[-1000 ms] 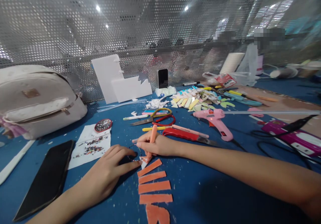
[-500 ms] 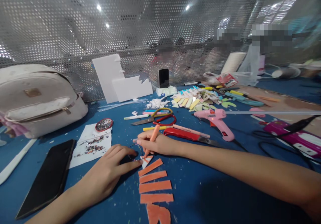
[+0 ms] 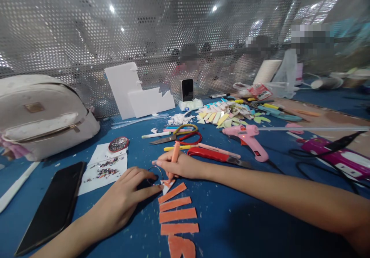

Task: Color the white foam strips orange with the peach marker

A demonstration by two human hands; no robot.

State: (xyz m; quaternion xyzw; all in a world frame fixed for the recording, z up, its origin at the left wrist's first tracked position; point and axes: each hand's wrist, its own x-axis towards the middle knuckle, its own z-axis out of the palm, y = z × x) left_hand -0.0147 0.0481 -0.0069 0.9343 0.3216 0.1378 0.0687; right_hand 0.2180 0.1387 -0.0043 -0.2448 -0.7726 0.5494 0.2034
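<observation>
My right hand (image 3: 185,166) is closed around an orange marker (image 3: 175,152), its tip on a small white triangular piece (image 3: 167,187) partly coloured orange. At the left edge of that piece rests the thumb of my left hand (image 3: 130,192), pressing it to the table. My left fingers are spread, and the forefinger lies near a thin beaded ring (image 3: 156,169). Towards me several orange strips (image 3: 177,214) lie in a row, and a notched orange piece (image 3: 181,245) sits below them. The part of the triangle under the marker is hidden.
Beyond my right hand are scissors (image 3: 189,136), a red box cutter (image 3: 206,154) and a pink glue gun (image 3: 245,134). A black phone (image 3: 52,208), a paper with glitter bits (image 3: 101,181) and a white backpack (image 3: 43,119) stand left. Cut scraps (image 3: 219,115) are heaped behind.
More of the white triangle's upper part is orange now, and the marker stands a little more upright. My left hand stays in place; the whole view has shifted slightly.
</observation>
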